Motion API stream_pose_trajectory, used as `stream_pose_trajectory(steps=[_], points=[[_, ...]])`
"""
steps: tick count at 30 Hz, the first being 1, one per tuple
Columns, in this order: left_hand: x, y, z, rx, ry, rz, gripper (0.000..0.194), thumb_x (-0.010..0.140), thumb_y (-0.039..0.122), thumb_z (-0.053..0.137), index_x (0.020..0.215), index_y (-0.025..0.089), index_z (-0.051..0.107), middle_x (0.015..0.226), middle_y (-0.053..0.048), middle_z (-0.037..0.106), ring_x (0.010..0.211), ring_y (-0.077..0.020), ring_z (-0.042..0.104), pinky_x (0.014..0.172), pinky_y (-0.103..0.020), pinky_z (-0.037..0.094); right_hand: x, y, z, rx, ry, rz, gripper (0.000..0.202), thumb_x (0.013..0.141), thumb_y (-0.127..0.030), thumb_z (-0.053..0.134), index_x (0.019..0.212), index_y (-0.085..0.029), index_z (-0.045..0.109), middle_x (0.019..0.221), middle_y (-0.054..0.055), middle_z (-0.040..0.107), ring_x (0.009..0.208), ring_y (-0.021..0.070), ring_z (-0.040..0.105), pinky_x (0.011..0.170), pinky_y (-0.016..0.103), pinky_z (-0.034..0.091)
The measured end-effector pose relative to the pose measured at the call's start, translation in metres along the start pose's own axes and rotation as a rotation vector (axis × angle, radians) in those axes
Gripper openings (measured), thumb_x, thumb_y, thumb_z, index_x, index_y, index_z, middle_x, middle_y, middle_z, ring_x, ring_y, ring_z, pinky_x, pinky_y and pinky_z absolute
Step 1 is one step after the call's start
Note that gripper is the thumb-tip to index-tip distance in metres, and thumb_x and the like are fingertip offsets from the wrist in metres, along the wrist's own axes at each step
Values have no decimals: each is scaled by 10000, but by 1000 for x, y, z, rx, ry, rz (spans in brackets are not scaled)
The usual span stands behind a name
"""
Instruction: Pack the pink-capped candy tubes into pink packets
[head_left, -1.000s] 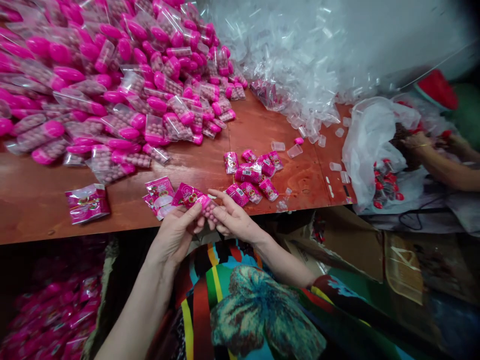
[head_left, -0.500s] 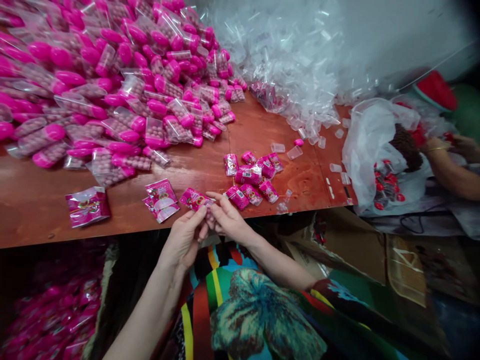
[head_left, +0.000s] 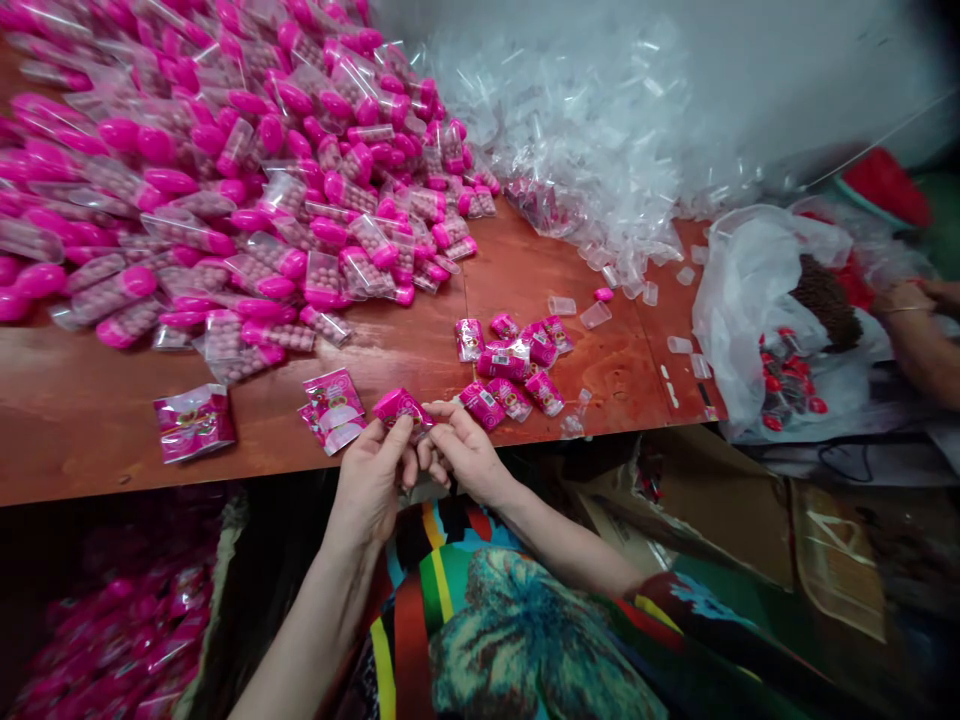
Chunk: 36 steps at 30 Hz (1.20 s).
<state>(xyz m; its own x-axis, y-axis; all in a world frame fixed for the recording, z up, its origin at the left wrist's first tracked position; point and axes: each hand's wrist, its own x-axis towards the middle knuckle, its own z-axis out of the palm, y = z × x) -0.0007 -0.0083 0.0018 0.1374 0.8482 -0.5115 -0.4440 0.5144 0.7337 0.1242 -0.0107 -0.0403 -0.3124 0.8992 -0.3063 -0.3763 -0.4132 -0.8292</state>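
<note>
from my end, through the head view, i have both bare hands together at the near edge of the table (head_left: 262,445). the left hand (head_left: 367,485) pinches the pink packet (head_left: 400,404) by its near side, thumb on top and the other fingers curled beneath. the right hand (head_left: 471,458) meets it from the other side: its index finger reaches to the packet's right end, the thumb is bent inward and the rest are curled under, close to the left fingertips. i cannot tell how firmly the right fingers press, because they overlap there. the packet sits between the two hands, its far end showing above the left thumb.

the table is reddish brown. just left of the hands i see flat packets (head_left: 334,408) that overlap, and farther left a bigger packet (head_left: 195,422). beyond the right hand is a cluster of filled packets (head_left: 507,362). a large heap of pink-capped tubes (head_left: 300,215) with pink balls inside covers the far left. a heap of clear cups (head_left: 600,150) lies to its right, with loose cups (head_left: 596,316) and a pink cap (head_left: 603,294) in front.

at the far right, a white bag (head_left: 727,275) has red-and-dark pieces (head_left: 791,378) by it, near a co-worker's hand (head_left: 904,300). below the table are more pink packs (head_left: 135,630) at left and a cardboard box (head_left: 720,495) at right.
</note>
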Motion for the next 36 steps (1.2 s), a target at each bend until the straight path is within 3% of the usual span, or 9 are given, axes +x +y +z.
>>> stream_pose_trajectory(steps=[7, 11, 15, 19, 22, 24, 26, 30, 36], points=[[3, -9, 7, -14, -23, 44, 254, 817, 409, 728, 772, 188, 611, 406, 61, 492, 417, -118, 505, 490, -221, 408, 3, 7, -6, -210, 50, -68, 395, 928, -507, 565, 1160, -235, 399, 642, -116, 497, 371, 46, 402, 339, 154, 310], [-2, -2, 11, 53, -30, 27, 338, 793, 470, 732, 973, 190, 671, 432, 65, 530, 376, -105, 476, 433, -207, 335, 4, -15, -12, -303, 146, -124, 335, 897, -471, 622, 1081, -224, 492, 694, -70, 538, 461, 65, 482, 407, 180, 396], [-10, 12, -2, 177, 121, 147, 412, 785, 439, 741, 1123, 212, 676, 686, 7, 714, 353, -76, 448, 396, -220, 319, 7, -51, -34, -403, 370, -296, 201, 938, -402, 580, 937, -207, 535, 742, -24, 582, 514, 71, 488, 486, 207, 425], [-9, 18, -33, 298, 340, 326, 276, 820, 380, 704, 1045, 220, 718, 1026, -65, 770, 427, -78, 508, 444, -236, 403, 15, -64, -42, -604, 559, -545, 195, 985, -324, 504, 1157, -240, 536, 1057, 53, 613, 675, 115, 568, 599, 271, 489], [-4, 16, -57, 565, 529, 525, 225, 840, 310, 678, 1041, 235, 747, 1067, -65, 764, 785, -187, 697, 688, -271, 524, 27, -52, -17, -912, 391, -671, 246, 994, -249, 465, 1216, -233, 571, 1123, 95, 611, 967, 202, 606, 841, 369, 519], [-3, 12, -67, 784, 572, 639, 216, 853, 268, 657, 1044, 254, 756, 1150, -73, 747, 1067, -248, 683, 883, -317, 512, 40, -38, 9, -1117, 136, -672, 277, 997, -221, 435, 1206, -201, 616, 1129, 124, 611, 1094, 241, 569, 957, 413, 479], [-5, 9, -70, 959, 574, 684, 225, 859, 248, 649, 1054, 274, 760, 1266, -83, 710, 1176, -269, 647, 976, -347, 471, 58, -26, 33, -1309, 8, -601, 334, 1009, -249, 433, 1274, -168, 620, 1163, 149, 600, 1092, 261, 540, 951, 425, 465], [-10, 6, -63, 971, 557, 621, 174, 819, 245, 710, 970, 277, 791, 1283, -114, 704, 1080, -295, 687, 844, -325, 499, 85, -9, 53, -1580, -1, -491, 359, 1013, -396, 478, 1270, -240, 674, 1207, 142, 592, 1101, 291, 475, 904, 443, 414], [-15, 6, -59, 905, 548, 573, 148, 810, 266, 716, 938, 289, 786, 1371, -111, 648, 1007, -293, 693, 673, -301, 486, 95, -5, 41, -1484, 89, -486, 316, 1010, -415, 502, 1135, -282, 760, 1051, 102, 619, 1022, 246, 504, 880, 387, 369]])
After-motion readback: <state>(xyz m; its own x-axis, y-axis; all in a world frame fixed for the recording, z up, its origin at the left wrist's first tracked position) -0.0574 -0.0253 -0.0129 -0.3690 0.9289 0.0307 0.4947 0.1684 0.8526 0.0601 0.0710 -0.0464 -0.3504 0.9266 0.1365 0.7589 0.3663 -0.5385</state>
